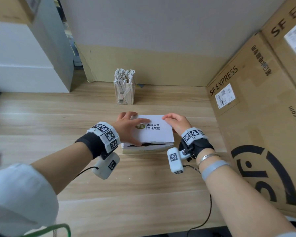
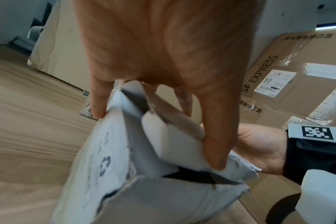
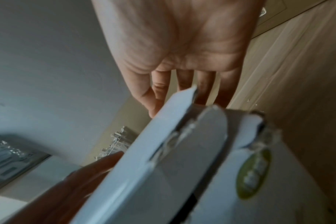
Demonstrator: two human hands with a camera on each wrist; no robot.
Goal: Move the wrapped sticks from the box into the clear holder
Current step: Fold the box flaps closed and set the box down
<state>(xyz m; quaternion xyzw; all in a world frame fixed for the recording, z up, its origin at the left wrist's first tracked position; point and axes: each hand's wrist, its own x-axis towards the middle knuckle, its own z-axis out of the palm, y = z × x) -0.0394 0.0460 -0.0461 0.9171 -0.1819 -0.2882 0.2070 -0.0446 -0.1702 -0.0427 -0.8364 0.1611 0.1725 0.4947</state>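
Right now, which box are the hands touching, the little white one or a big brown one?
The little white box in the middle of the table. Both the left hand and the right hand hold its lid. The big brown boxes stand untouched at the right.

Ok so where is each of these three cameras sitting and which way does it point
Head: above, facing forward and down at the white box on the table; both forearms show.
Left wrist: along the left hand, whose fingers hold the box flap.
Right wrist: along the right hand to the box's far edge.
Shared: all three show the box; every view catches the clear holder.
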